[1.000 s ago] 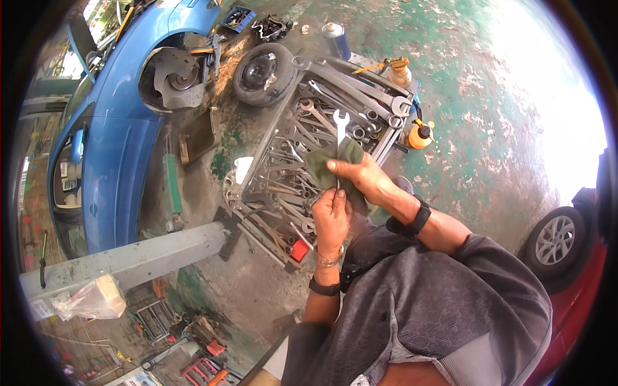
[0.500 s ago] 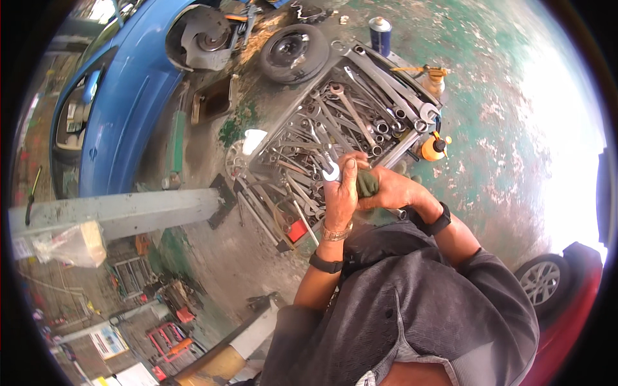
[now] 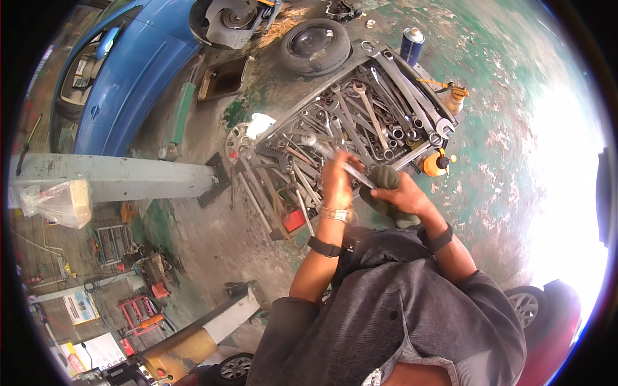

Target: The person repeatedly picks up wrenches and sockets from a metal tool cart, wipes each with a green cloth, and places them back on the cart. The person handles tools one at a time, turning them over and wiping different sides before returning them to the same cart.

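A silver wrench (image 3: 357, 174), smeared by motion, slants between my two hands above a tool tray. My left hand (image 3: 337, 181) is closed around its middle, and its far end points up and left over the tools. My right hand (image 3: 405, 194) grips a dark green cloth (image 3: 384, 177) against the wrench's near end, with part of the cloth hanging below the fingers. Beneath and beyond my hands, the metal tray (image 3: 404, 153) holds many loose wrenches, among them a large open-ended wrench (image 3: 412, 96) along its right side.
An orange bottle (image 3: 436, 163) and a spray bottle (image 3: 454, 98) stand right of the tray, a blue can (image 3: 412, 46) behind it. Beyond lie a wheel (image 3: 315, 46) and a shallow pan (image 3: 225, 78). A grey lift arm (image 3: 116, 175) and a blue car (image 3: 138, 71) are at left.
The wrench now shows at full slant between my hands, its head farther out over the tray. My right hand has shifted right and the cloth hangs looser. The whole view has shifted slightly.
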`<state>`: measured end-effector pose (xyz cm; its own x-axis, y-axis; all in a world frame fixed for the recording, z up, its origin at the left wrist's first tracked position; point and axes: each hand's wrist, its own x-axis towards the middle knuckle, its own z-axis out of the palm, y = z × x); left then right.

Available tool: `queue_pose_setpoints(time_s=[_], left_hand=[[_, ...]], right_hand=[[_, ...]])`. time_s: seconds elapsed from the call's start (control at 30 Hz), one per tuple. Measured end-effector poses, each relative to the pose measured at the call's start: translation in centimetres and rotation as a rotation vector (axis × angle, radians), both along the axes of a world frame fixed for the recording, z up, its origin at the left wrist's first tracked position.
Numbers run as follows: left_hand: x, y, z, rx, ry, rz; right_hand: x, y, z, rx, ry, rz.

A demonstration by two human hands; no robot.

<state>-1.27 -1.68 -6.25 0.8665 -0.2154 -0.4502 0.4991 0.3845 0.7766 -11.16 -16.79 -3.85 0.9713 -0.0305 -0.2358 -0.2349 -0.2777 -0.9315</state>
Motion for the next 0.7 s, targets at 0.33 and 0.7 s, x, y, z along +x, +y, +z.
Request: queue_pose_setpoints(time_s=[0.33, 0.7], left_hand=[[3.2, 1.7, -11.4, 0.307, -0.160, 0.024], [9.3, 6.1, -18.9, 1.293, -0.410, -0.069]], right_hand=[[-3.2, -4.0, -4.2, 0.536, 0.042, -0.576], [-5.4, -5.4, -4.0, 0.652, 0.111, -0.700]])
